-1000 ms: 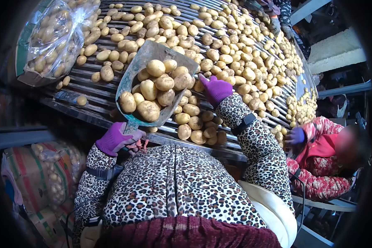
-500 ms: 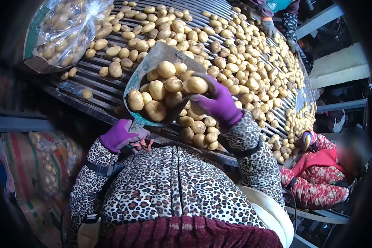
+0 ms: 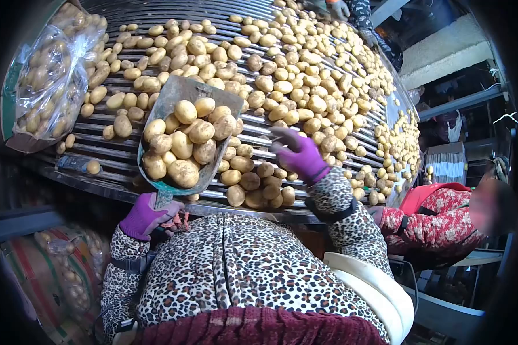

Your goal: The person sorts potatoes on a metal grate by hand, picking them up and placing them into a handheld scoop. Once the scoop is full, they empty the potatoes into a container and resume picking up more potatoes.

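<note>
Scoop [image 3: 193,87] found over the slatted surface [image 3: 106,148], near its front edge, handle towards the person and wide mouth pointing away; the left hand [image 3: 144,217], in a purple glove, has its grip closed around the short handle; potatoes [image 3: 182,145] are heaped in the pan, some resting on others and the near ones lying against the green rim. The right hand [image 3: 305,158] is raised to the right of the scoop, fingers apart and pointing towards it; no potato is seen in this grip, though the fingertips are blurred and a small item there could escape notice. Loose potatoes [image 3: 250,181] lie just beside the scoop along the front edge; a wide spread [image 3: 318,103] covers the slats beyond; a plastic bag of potatoes [image 3: 52,80] stands at the far left, and a co-worker [image 3: 446,213] in red is on the right. In this inspector's judgement, the left wrist should be firm and the pan level, as the top potatoes could roll off if it tips; the right hand should take each potato around its middle, set it down low in a hollow of the heap rather than drop it, and avoid knocking the rim.
</note>
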`<state>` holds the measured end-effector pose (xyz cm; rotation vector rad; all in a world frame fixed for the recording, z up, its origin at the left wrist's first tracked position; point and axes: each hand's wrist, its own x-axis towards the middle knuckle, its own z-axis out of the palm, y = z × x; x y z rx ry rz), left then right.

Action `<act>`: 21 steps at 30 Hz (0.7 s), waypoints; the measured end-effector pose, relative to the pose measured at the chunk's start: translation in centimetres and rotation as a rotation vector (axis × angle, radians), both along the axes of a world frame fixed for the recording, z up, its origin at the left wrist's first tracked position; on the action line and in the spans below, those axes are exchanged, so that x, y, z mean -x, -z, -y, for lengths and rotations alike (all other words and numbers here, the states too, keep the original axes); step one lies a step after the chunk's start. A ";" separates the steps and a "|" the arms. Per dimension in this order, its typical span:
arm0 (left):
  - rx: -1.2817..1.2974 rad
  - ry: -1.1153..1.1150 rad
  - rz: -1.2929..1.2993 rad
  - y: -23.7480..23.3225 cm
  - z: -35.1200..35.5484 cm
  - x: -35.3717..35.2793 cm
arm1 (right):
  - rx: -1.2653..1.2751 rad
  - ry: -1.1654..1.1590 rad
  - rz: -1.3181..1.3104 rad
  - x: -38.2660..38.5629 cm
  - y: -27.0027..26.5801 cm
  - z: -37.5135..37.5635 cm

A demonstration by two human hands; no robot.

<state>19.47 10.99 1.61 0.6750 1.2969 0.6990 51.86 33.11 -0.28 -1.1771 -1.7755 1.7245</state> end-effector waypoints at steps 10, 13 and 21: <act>0.100 -0.068 0.054 -0.9 -0.5 -0.6 | -0.687 0.121 0.903 -3.8 3.3 -7.4; 0.111 -0.076 0.080 -0.4 -0.3 -0.4 | -0.787 0.080 1.003 -2.0 3.5 -7.2; 0.100 -0.063 0.045 -0.8 -0.4 -0.5 | -0.933 -0.251 1.180 0.6 2.8 -6.7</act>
